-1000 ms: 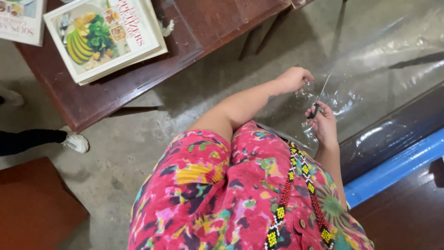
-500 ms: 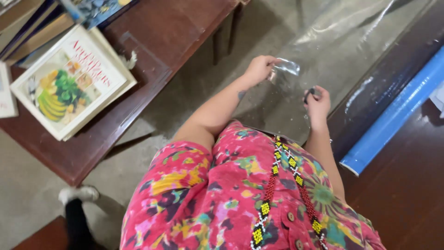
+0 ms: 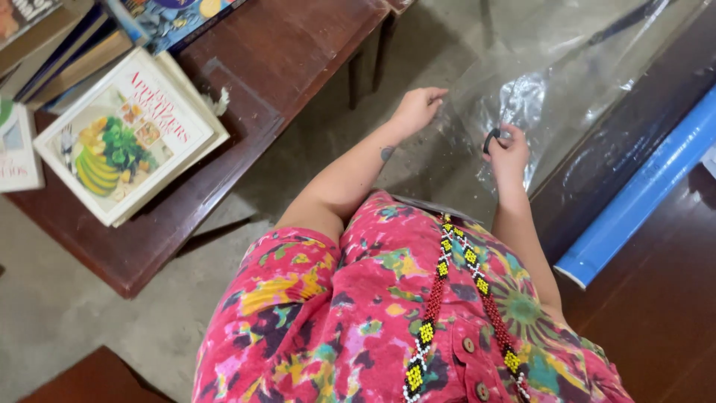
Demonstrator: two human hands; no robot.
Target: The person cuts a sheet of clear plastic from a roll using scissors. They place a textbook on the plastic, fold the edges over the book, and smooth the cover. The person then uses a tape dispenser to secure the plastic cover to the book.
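A clear plastic sheet (image 3: 567, 82) lies spread over the concrete floor in front of me. My left hand (image 3: 418, 108) pinches its near edge with closed fingers. My right hand (image 3: 509, 153) is closed around the black handle of a pair of scissors (image 3: 490, 139) at the crumpled part of the sheet. The blades are hidden by my hand and the plastic. Below both arms are my bright pink patterned dress and a beaded necklace (image 3: 455, 291).
A dark wooden table (image 3: 268, 82) at the left carries a cookbook (image 3: 130, 138) and several other books. A blue roll (image 3: 641, 194) lies along a dark wooden surface (image 3: 656, 298) at the right. A reddish-brown stool (image 3: 89, 377) stands at the bottom left.
The view has swung, so the table and books now sit further left. Both hands stay on the plastic sheet; the scissor blades, visible a second ago, are now hidden.
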